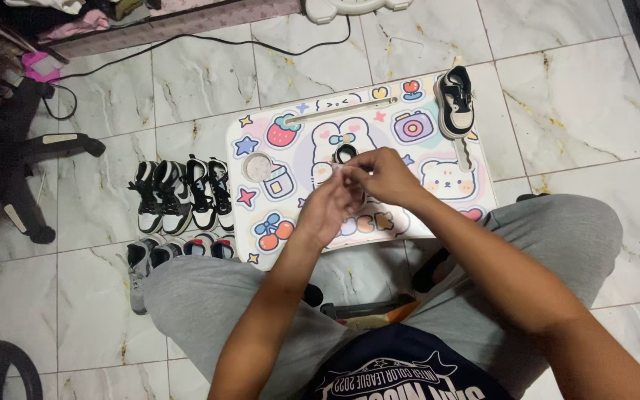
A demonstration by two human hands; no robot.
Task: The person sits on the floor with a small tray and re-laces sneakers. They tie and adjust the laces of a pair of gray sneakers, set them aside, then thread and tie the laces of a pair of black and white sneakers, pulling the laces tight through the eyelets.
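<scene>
Both hands meet above the middle of the small table, fingertips pinched together on something small and pale that is too tiny and too hidden to name. The left hand curls around it from below, closed on it; the right hand pinches it from above, fingers bent. The small pale thing sits between the two sets of fingertips, just above the table top and close to a black loop that lies on the table beside the knuckles.

Judging from the pose, fine finger work like this goes best with the wrists low and steady near the table, the pinch kept light, and the piece held where the eyes can follow it.

Going left to right: a black office chair base stands on the marble floor at the far left. Next comes a row of four black and white sneakers, side by side, and in front of them four more shoes, grey and darker ones, partly hidden by the person's knee. Then the one cartoon-printed table, with one round pale lid or dish on its left part. At the table's far right corner stands one single black and cream sneaker, well apart from the hands. A black cable runs across the floor behind.
</scene>
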